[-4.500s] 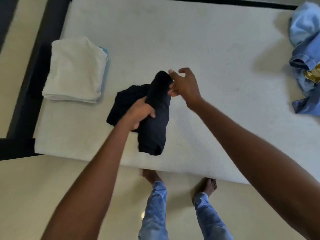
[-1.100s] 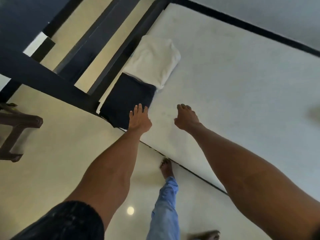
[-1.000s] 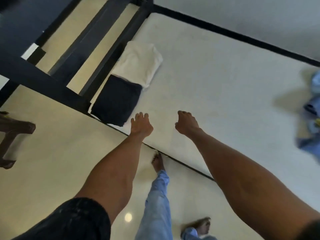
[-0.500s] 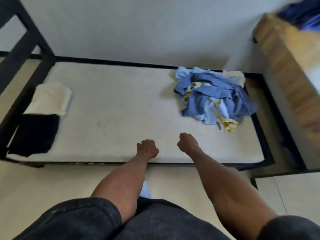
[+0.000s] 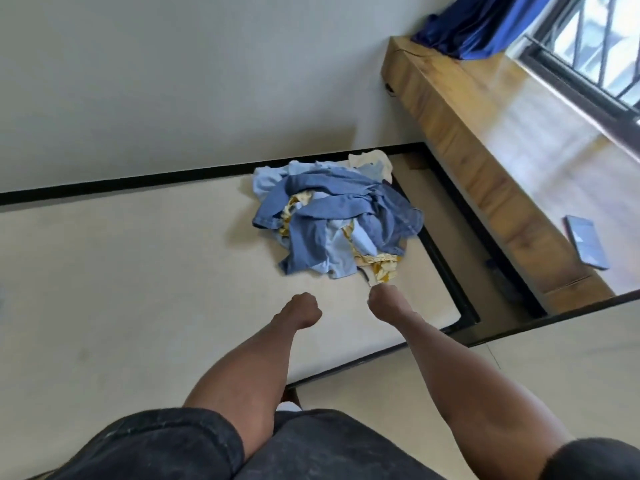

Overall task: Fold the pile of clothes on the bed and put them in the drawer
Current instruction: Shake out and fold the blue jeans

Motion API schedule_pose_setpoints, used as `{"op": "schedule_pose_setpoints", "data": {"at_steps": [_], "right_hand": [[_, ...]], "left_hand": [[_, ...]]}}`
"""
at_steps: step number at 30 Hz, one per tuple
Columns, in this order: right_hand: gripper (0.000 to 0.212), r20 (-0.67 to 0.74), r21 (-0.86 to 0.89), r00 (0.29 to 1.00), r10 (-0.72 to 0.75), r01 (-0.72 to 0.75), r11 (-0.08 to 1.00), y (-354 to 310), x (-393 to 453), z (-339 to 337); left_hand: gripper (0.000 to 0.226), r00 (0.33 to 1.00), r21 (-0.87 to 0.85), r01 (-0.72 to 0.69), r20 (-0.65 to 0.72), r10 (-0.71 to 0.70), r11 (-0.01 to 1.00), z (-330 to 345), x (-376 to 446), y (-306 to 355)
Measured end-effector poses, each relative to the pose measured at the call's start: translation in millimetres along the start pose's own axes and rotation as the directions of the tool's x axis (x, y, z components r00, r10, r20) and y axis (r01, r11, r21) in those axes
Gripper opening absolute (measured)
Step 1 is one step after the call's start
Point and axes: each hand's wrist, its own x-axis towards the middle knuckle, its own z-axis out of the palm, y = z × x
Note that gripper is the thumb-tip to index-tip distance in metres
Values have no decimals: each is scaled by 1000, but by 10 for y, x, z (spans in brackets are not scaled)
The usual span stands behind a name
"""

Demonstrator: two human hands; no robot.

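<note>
While a tangled pile of clothes is left unfolded on the bed, nothing is held by the clenched left hand or right hand.

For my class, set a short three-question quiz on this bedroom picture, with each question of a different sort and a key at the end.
1. True or false: the left hand grips a garment from the pile of clothes.
2. Where does the pile lie on the mattress? A) at the end near the wooden bench; B) at the near edge, under the hands; C) on the floor.
3. Fill in: the blue cloth lies on the bench beside the ______.

Key
1. False: both it and the right hand have curled fingers, hold nothing and sit short of the pile.
2. A.
3. window.
</note>
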Motion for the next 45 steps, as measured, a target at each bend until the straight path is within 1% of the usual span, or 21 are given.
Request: {"op": "schedule_pose_setpoints", "data": {"at_steps": [2, 4, 7, 9, 12, 13, 16, 18, 19, 21, 24, 27, 29, 33, 36, 38, 39, 41, 42, 43, 45], "right_hand": [[17, -27, 4, 999, 23, -23, 1000, 243, 226, -138], [15, -35, 33, 997, 62, -61, 998, 430, 402, -256], [16, -3, 69, 995, 97, -97, 993, 650, 774, -430], [16, 6, 98, 996, 93, -94, 991, 801, 1123, -529], [16, 48, 108, 998, 47, -52, 993, 1021, 1608, -673], [16, 59, 98, 998, 24, -30, 995, 1054, 1731, -757], [19, 172, 62, 984, -40, 30, 998, 1252, 2249, -1022], [20, 252, 87, 966, -59, 38, 995, 1410, 2563, -1104], [22, 283, 103, 958, -39, 11, 995, 1539, 2802, -1140], [20, 345, 162, 936, 62, -124, 979, 1781, 3202, -1182], [15, 393, 335, 898, 197, -340, 879, 2057, 3694, -1258], [12, 410, 506, 880, 239, -438, 743, 2148, 4073, -1352], [22, 443, 571, 868, 225, -467, 675, 2174, 4318, -1331], [44, 403, 720, 892, 207, -448, 529, 2216, 4746, -1221], [59, 488, 767, 847, 209, -531, 361, 2203, 5020, -1088], [73, 526, 795, 829, 190, -558, 237, 2270, 5165, -992], [71, 538, 810, 825, 173, -563, 165, 2294, 5221, -926], [33, 519, 840, 837, 174, -537, 79, 2317, 5232, -890], [19, 509, 847, 840, 187, -528, 67, 2278, 5175, -921], [14, 510, 846, 836, 201, -530, 58, 2211, 5083, -984], [16, 442, 891, 870, 220, -454, 5, 2051, 4847, -1177]], "left_hand": [[16, 999, 15, -21, 40, 21, 1000, -47, 219, 213], [10, 999, 34, -15, 39, 14, 999, -118, 371, 399], [19, 999, 41, 20, 25, -21, 999, -219, 634, 677], [14, 999, 31, 29, 28, -30, 999, -289, 831, 865], [39, 999, -5, 45, -29, -45, 999, -371, 1127, 1145], [39, 998, 6, 45, -39, -45, 999, -414, 1228, 1244], [29, 991, -26, 116, -66, -117, 993, -462, 1629, 1630], [23, 987, -36, 152, -46, -154, 988, -473, 1860, 1862], [20, 985, -45, 167, -37, -169, 985, -451, 2044, 2003], [14, 982, -65, 180, -38, -183, 982, -445, 2313, 2253], [18, 986, -85, 142, -73, -149, 986, -469, 2638, 2579], [39, 985, -80, 120, -114, -128, 990, -490, 2902, 2862], [42, 983, -76, 106, -141, -116, 991, -459, 3106, 2945], [35, 978, -60, 61, -194, -71, 996, -415, 3388, 2938], [33, 965, -71, 77, -247, -92, 995, -399, 3536, 2810], [34, 959, -103, 95, -258, -118, 990, -412, 3570, 2736], [34, 958, -119, 106, -255, -134, 987, -421, 3575, 2696], [34, 958, -138, 121, -244, -152, 983, -447, 3531, 2630], [34, 956, -157, 132, -240, -167, 979, -454, 3504, 2579], [33, 954, -189, 147, -230, -190, 971, -458, 3467, 2528], [30, 949, -269, 149, -233, -214, 952, -503, 3351, 2448]]}}
